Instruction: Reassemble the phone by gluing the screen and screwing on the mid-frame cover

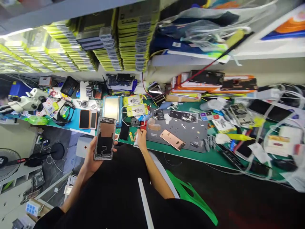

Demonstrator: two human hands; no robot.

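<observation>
Left hand (pixel 91 159) gripped opened phone frame (pixel 105 138) inside-up, presumably for access; right hand (pixel 141 139), just beside, closed on red-tipped tube (pixel 143 125), nozzle away

Phone-repair workshop: parts-strewn bench (pixel 190 154), microscope (pixel 25 102).

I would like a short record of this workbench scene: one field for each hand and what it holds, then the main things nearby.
left hand: left hand grips an opened phone, insides facing the camera, just off the bench edge
right hand: right hand holds what looks like a small white tube at the bench edge
mat: grey mat with a rose-gold phone lying on it
bench: green bench, crowded with parts and cables
far left: microscope
shelf above: stacked yellow boxes
</observation>
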